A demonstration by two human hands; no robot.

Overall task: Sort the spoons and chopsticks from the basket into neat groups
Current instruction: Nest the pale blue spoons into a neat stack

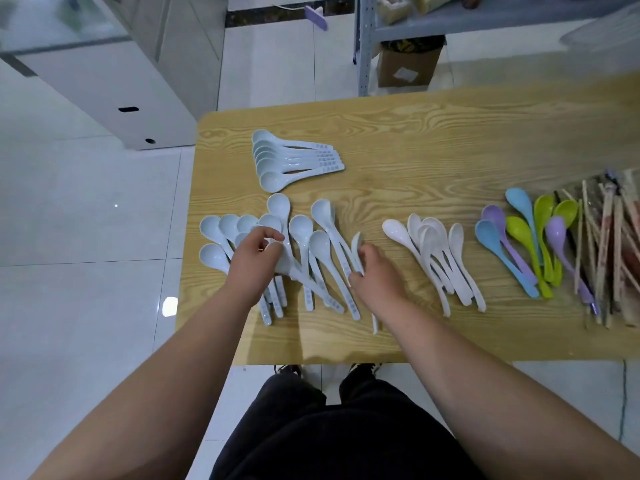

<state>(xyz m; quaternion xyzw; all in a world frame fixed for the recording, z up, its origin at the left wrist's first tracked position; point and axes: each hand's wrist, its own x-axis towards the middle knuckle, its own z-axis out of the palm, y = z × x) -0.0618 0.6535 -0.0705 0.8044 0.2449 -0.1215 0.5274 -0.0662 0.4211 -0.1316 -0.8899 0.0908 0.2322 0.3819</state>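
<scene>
On the wooden table [433, 133], a neat fan of pale blue spoons [294, 159] lies at the far left. Closer to me, several loose pale blue spoons [311, 237] are scattered. My left hand [256, 258] has its fingers curled round one of these loose spoons. My right hand [374, 271] pinches a white spoon [356, 245] by its handle. A group of white spoons [436, 254] lies to the right, then coloured spoons [526, 237] in blue, purple and green. Chopsticks [613, 244] are piled at the right edge.
The table's left and near edges are close to the spoons. A white cabinet [114, 81] stands on the tiled floor at far left. A metal shelf [450, 26] with a cardboard box [408, 64] stands behind the table.
</scene>
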